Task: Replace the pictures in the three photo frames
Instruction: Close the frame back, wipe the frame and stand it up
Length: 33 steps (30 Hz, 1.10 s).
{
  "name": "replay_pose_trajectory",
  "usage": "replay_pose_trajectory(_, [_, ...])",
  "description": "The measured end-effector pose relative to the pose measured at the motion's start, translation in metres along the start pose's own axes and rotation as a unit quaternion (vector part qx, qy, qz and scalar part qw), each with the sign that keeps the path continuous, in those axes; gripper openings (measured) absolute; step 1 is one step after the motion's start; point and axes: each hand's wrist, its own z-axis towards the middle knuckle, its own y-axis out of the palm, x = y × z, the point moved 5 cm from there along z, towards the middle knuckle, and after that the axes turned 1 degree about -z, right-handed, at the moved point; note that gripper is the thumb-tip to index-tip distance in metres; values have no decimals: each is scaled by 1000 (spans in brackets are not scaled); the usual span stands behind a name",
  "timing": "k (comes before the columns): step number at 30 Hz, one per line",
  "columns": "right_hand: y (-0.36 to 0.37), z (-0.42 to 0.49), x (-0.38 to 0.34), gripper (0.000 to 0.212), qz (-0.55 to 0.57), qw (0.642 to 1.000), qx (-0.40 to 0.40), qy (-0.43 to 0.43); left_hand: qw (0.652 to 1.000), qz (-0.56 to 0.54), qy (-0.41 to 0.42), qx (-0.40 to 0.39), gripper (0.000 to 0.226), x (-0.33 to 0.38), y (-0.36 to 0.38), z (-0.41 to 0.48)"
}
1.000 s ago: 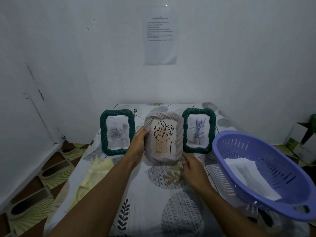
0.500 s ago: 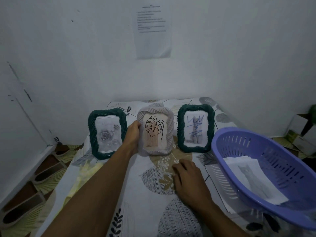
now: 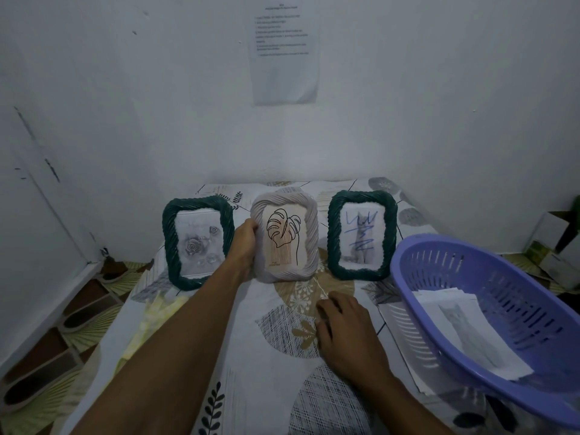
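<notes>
Head view: left hand (image 3: 246, 243) gripping white frame (image 3: 309, 233) alone; right hand (image 3: 345, 328) having released it, resting loose and empty on table (image 3: 276, 372); middle picture swap likely starting.

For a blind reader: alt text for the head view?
The left hand grips the pale middle frame, between a green rose frame and a green cat frame. The right hand rests on the tablecloth near a purple basket of prints.

White walls (image 3: 125, 89) w/ paper notice (image 3: 284, 51), leaf-print tablecloth (image 3: 276, 356), tiled floor (image 3: 62, 324), dim light.
</notes>
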Motion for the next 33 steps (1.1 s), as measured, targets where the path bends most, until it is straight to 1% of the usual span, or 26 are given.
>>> replay_pose_trajectory(4, [0,0,0,33,2,1000,-8,5,1000,-1,-10,-4,52,2,2,-4])
replay_pose_trajectory(8, [-1,1,0,33,7,1000,0,5,1000,13,7,-11,50,-1,0,2])
replay_pose_trajectory(11, [0,1,1,31,6,1000,4,2,997,48,60,-1,28,-3,-2,4])
replay_pose_trajectory(13, [1,0,1,31,9,1000,6,2,988,111,109,23,25,2,1,-10])
replay_pose_trajectory(16, [1,-1,1,32,7,1000,7,-1,957,208,191,64,39,5,8,-29])
replay_pose_trajectory(20, [-1,-1,1,30,12,1000,11,1,920,274,265,89,67,-8,5,-52])
replay_pose_trajectory(23, [0,0,1,31,4,1000,5,-1,882,340,315,82,75,-24,1,-73])
replay_pose_trajectory(25, [0,0,0,30,3,1000,5,0,871,357,328,80,75,-35,-5,-77])
replay_pose_trajectory(26, [0,0,0,30,1,1000,5,0,871,365,320,75,74,-38,-7,-78])
replay_pose_trajectory(27, [-1,-1,-1,30,-2,1000,5,1,882,357,302,68,72,-43,-11,-73])
replay_pose_trajectory(29, [-2,-1,-2,31,-6,1000,3,1,919,299,254,45,69,-45,-14,-68])
replay_pose_trajectory(30, [-3,-2,-3,31,-6,1000,3,1,940,257,221,40,64,-43,-14,-67])
replay_pose_trajectory(32, [-4,-3,-3,30,-4,1000,4,0,981,123,144,33,47,-40,-13,-63])
replay_pose_trajectory(33, [-4,-3,-4,30,-4,1000,3,-2,993,50,106,28,40,-39,-12,-60])
